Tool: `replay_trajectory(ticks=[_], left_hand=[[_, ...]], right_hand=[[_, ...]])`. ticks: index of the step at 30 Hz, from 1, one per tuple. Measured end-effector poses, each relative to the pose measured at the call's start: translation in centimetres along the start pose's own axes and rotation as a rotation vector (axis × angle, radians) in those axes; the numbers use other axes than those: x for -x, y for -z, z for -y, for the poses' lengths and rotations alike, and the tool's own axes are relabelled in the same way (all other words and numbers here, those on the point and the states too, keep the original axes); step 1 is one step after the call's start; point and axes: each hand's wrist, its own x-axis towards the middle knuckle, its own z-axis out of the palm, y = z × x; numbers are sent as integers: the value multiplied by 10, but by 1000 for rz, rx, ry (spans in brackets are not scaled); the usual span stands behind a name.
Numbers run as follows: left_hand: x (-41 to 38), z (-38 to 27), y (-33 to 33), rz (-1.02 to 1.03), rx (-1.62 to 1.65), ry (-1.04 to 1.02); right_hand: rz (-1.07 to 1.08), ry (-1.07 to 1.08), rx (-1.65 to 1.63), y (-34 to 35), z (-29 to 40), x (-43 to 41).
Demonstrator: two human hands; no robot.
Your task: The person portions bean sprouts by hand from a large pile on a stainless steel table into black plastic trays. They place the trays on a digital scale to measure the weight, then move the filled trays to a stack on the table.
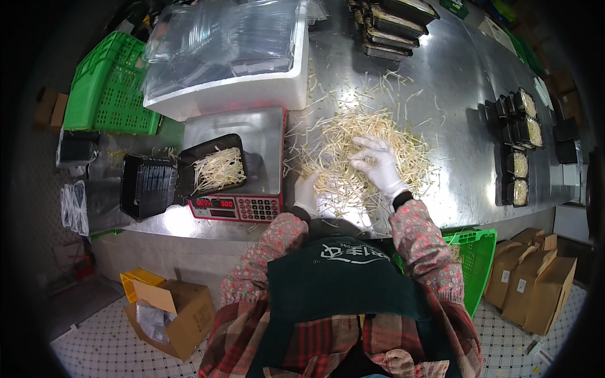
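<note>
A loose pile of bean sprouts (pixel 368 125) is spread over the steel table in front of me. My right hand (pixel 377 165), in a white glove, is over the middle of the pile with its fingers apart and bent, and no sprouts show in its grasp. At the pile's left edge is my gloved left hand (pixel 307 193), thumb up. Sprouts hide its fingers, so its grip is unclear. To its left, a black plastic tray (pixel 186 163) partly filled with sprouts sits tilted on the steel platform of a red digital scale (pixel 267 163).
Nested empty black trays (pixel 146 186) stand left of the scale. Behind it, a white foam box (pixel 227 99) holds clear plastic lids (pixel 227 38), beside a green crate (pixel 108 85). Filled trays are stacked at the back (pixel 394 35) and lined up at right (pixel 520 165).
</note>
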Motion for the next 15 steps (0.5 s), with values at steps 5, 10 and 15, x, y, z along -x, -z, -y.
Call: replay_trajectory(ticks=[5,10,15], left_hand=[[-46,32,55,5,-51,30],[-18,8,15,39,81,63],[-56,42,95,161,-555,-361]], right_hand=[[-291,-344,-718,109,-37,66],[-998,-481,-415,245,-71,167],[-1640,-447,138,348,-181,294]])
